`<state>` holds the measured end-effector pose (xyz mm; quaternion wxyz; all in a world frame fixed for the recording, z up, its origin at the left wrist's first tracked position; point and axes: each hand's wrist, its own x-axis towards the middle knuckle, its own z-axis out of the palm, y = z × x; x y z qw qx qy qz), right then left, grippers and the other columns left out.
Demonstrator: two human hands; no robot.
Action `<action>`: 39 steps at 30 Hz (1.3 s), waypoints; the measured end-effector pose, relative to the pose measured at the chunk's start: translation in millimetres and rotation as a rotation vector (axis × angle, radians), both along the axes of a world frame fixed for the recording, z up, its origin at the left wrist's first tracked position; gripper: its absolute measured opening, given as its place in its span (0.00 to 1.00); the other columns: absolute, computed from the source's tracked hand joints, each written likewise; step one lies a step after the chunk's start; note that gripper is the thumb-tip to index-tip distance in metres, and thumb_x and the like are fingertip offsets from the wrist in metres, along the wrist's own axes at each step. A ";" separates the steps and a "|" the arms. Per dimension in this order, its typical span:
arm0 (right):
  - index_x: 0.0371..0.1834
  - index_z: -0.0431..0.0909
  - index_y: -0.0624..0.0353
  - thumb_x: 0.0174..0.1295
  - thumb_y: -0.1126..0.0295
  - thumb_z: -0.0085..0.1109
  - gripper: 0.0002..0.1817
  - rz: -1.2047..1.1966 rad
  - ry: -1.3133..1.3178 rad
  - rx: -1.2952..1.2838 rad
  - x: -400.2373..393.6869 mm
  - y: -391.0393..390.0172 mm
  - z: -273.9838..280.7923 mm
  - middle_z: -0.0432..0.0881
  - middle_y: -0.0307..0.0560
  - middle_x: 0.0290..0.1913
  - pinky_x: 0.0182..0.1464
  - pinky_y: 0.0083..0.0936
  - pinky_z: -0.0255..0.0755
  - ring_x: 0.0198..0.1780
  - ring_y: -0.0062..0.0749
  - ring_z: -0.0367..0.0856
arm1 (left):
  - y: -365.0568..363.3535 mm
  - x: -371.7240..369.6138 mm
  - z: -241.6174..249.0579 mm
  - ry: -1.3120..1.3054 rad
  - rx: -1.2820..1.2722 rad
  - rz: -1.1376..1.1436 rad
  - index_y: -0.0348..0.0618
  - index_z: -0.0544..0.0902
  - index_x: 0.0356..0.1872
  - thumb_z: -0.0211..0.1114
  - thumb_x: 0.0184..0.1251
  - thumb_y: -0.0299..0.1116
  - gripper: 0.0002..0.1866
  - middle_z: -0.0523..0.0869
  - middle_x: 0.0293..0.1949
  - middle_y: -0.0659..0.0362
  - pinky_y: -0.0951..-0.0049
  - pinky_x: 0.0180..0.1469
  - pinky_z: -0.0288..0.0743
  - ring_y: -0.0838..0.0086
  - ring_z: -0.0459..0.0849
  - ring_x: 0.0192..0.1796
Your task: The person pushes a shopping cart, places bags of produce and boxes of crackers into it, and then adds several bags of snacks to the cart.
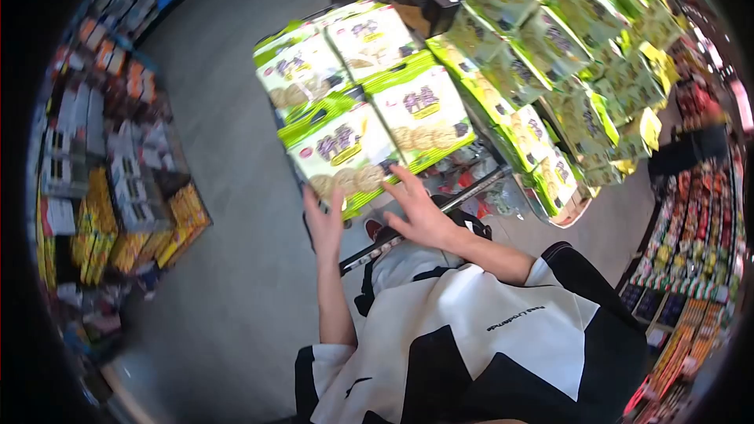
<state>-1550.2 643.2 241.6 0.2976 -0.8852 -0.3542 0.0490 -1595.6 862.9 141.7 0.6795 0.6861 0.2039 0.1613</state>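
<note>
Several green and white bags of round biscuits lie in a block on a cart in front of me. The nearest is a biscuit bag (pixel 339 145) with a pale front and bright green edges. My left hand (pixel 323 224) is at its lower left corner, thumb and fingers apart and touching the bag. My right hand (pixel 420 212) rests by its lower right corner with spread fingers, the fingertips on the bag's edge. Beside it lies another biscuit bag (pixel 420 114), and two more bags are behind. The undersides of the bags are hidden.
A tall sloping display of green bags (pixel 550 55) stands close on the right. The cart's dark rail (pixel 475 188) runs before my body. Yellow packs (pixel 184 224) and boxes stand on the left, across the grey floor (pixel 228 298). Stocked shelves (pixel 683 228) line the far right.
</note>
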 end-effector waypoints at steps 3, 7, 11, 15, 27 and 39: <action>0.73 0.74 0.61 0.71 0.70 0.64 0.27 -0.053 0.208 0.202 14.2 -14.9 32.9 0.70 0.58 0.75 0.77 0.41 0.66 0.76 0.52 0.71 | 1.7 5.1 22.4 0.011 -0.153 0.322 0.34 0.60 0.81 0.62 0.84 0.45 0.37 0.64 0.79 0.40 0.55 0.77 0.64 0.51 0.70 0.77; 0.69 0.77 0.62 0.72 0.72 0.63 0.23 -0.103 0.120 0.352 41.0 -37.2 50.7 0.77 0.57 0.69 0.74 0.39 0.70 0.71 0.50 0.76 | -5.7 19.6 69.5 -0.076 0.200 0.330 0.36 0.57 0.83 0.57 0.86 0.41 0.34 0.58 0.82 0.41 0.53 0.80 0.58 0.51 0.61 0.81; 0.68 0.77 0.63 0.73 0.74 0.61 0.20 -0.225 0.024 0.505 77.4 -74.4 60.4 0.79 0.56 0.65 0.67 0.36 0.76 0.65 0.43 0.80 | -34.0 55.0 101.0 -0.194 0.334 0.265 0.36 0.58 0.83 0.58 0.85 0.36 0.34 0.57 0.81 0.42 0.51 0.82 0.54 0.50 0.57 0.83; 0.68 0.76 0.63 0.71 0.74 0.63 0.23 -0.470 -0.139 0.601 124.0 -137.3 82.5 0.77 0.55 0.66 0.66 0.35 0.77 0.67 0.43 0.79 | -74.9 106.2 135.6 -0.258 0.506 0.140 0.35 0.59 0.82 0.63 0.81 0.34 0.35 0.60 0.80 0.42 0.50 0.82 0.53 0.49 0.58 0.83; 0.81 0.63 0.62 0.72 0.66 0.67 0.37 -0.825 -0.511 0.757 245.2 -321.5 140.2 0.68 0.58 0.75 0.75 0.42 0.70 0.75 0.46 0.72 | -231.6 252.8 208.3 -0.435 0.554 -0.398 0.34 0.71 0.75 0.68 0.75 0.31 0.30 0.71 0.73 0.41 0.55 0.79 0.60 0.50 0.68 0.76; 0.84 0.52 0.72 0.64 0.55 0.78 0.55 -0.804 -0.835 0.574 373.6 -343.6 249.7 0.62 0.68 0.74 0.79 0.44 0.61 0.76 0.55 0.65 | -286.8 296.7 214.4 -0.452 0.511 -0.496 0.37 0.75 0.72 0.68 0.74 0.28 0.27 0.75 0.69 0.45 0.59 0.73 0.69 0.55 0.74 0.72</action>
